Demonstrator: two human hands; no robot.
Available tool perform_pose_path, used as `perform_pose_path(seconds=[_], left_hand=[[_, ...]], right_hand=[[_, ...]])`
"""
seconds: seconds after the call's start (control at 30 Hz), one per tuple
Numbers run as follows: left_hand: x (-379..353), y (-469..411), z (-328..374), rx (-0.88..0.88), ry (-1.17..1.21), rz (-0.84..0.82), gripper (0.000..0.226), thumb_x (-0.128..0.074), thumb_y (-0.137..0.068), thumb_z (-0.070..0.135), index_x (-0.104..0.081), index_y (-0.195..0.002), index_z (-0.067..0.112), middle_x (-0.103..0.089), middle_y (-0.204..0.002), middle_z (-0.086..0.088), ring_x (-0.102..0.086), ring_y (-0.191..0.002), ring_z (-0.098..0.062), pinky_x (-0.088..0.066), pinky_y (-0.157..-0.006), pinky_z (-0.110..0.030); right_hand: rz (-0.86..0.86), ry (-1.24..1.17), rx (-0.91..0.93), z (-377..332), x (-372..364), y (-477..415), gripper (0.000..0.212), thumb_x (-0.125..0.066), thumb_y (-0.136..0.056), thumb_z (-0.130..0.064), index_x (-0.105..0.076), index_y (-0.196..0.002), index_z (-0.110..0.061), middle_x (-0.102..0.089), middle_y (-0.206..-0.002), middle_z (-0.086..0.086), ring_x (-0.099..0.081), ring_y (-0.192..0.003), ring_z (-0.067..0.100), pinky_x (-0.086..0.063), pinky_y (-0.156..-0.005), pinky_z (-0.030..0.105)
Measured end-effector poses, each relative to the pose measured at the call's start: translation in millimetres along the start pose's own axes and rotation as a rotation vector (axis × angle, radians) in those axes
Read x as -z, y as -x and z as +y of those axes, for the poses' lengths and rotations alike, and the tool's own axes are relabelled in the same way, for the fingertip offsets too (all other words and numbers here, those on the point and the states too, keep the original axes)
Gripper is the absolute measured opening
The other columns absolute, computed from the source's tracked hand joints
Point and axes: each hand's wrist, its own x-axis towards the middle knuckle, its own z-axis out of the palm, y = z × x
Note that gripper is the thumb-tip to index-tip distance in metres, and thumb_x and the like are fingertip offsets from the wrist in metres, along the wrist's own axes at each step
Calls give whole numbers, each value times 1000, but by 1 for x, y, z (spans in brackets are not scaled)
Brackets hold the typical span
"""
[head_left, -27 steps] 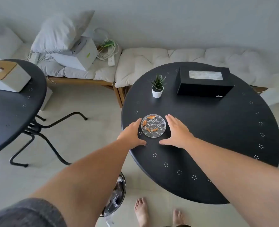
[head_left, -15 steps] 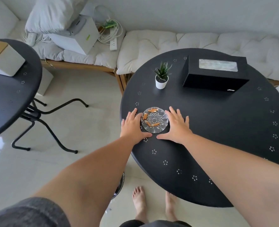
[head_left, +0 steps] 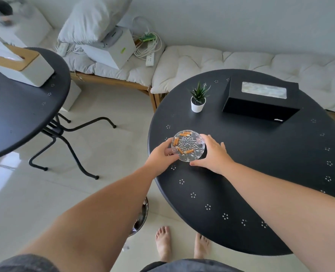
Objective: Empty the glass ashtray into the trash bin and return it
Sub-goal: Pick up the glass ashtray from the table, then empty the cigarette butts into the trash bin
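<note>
A cut-glass ashtray [head_left: 188, 147] with several orange cigarette butts in it is held just above the left edge of the round black table [head_left: 270, 173]. My left hand [head_left: 160, 154] grips its left rim and my right hand [head_left: 213, 154] grips its right rim. On the floor below, mostly hidden behind my left forearm, a shiny metal trash bin [head_left: 142, 216] shows only part of its rim and dark lining.
A small potted plant [head_left: 198, 99] and a black tissue box [head_left: 261, 101] stand farther back on the table. A second black table [head_left: 15, 114] with a white tissue box stands to the left. A cushioned bench [head_left: 221, 63] runs along the wall. My bare feet are on the tiled floor.
Both hands have closed from flat beside the ashtray onto its rim, and the ashtray has come up slightly off the table. The camera has shifted right and down.
</note>
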Motion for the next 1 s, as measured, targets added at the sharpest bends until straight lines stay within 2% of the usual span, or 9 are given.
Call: perform_pose_path(seconds=[0.07,0.1,0.23,0.33,0.4,0.47,0.67,0.87,1.0], left_hand=[[-1,11,9,97,257,76,46,-64,-89,17,-52,-132,32,-74,-106,0,-68,-96,-13,-54,-91,-33],[-1,16,13,123,381,114,43,-62,-91,19,-53,-131,32,-73,-108,-3,-69,-97,-16,-54,-91,-35],[0,42,21,94,620,241,40,-58,-94,18,-52,-132,29,-73,-108,-4,-71,-94,-19,-57,-86,-36],[10,71,18,59,731,308,37,-58,-94,16,-55,-128,28,-76,-101,0,-73,-85,-16,-58,-70,-27],[18,91,9,44,776,362,35,-57,-94,14,-57,-126,27,-77,-97,0,-73,-81,-16,-58,-67,-26],[26,116,-2,27,802,418,35,-57,-94,12,-57,-126,26,-77,-97,-3,-73,-81,-18,-58,-67,-26],[44,185,-45,39,934,576,40,-59,-92,7,-57,-129,22,-74,-99,-7,-69,-86,-22,-58,-69,-29],[61,243,-95,70,1027,713,39,-51,-95,2,-54,-132,17,-72,-97,-6,-69,-76,-18,-57,-80,-34],[80,257,-134,112,1103,771,40,-50,-96,2,-53,-134,15,-68,-106,-9,-68,-78,-19,-56,-83,-35]], right_hand=[[-6,-100,27,-11,10,6,96,-81,-50,-55,-32,-131,-38,-51,-125,-17,-47,-121,14,-35,-105,46],[-11,-154,39,-19,15,9,98,-82,-49,-54,-31,-131,-40,-50,-121,-20,-49,-116,11,-41,-97,37],[-105,-255,118,-47,31,21,97,-83,-59,-42,-24,-136,-43,-48,-120,-26,-54,-104,0,-42,-84,22],[-271,-494,73,-66,36,30,76,-72,-75,-27,-32,-139,-38,-67,-115,-16,-69,-90,7,-51,-74,25],[-303,-726,-31,-82,32,36,48,-58,-88,-27,-46,-134,-33,-72,-108,-2,-72,-83,16,-56,-63,29],[-295,-803,-79,-102,20,44,33,-46,-97,-30,-55,-129,-29,-72,-106,6,-72,-77,19,-57,-56,29],[-423,-764,-20,-144,-41,61,33,-48,-99,-23,-57,-129,-34,-71,-106,4,-72,-76,18,-56,-52,26],[-534,-728,-28,-179,-117,84,35,-50,-98,-17,-55,-131,-28,-69,-103,6,-67,-80,24,-60,-56,24],[-562,-709,-60,-196,-167,84,35,-49,-98,-13,-56,-131,-24,-71,-94,6,-69,-67,19,-57,-49,20]])
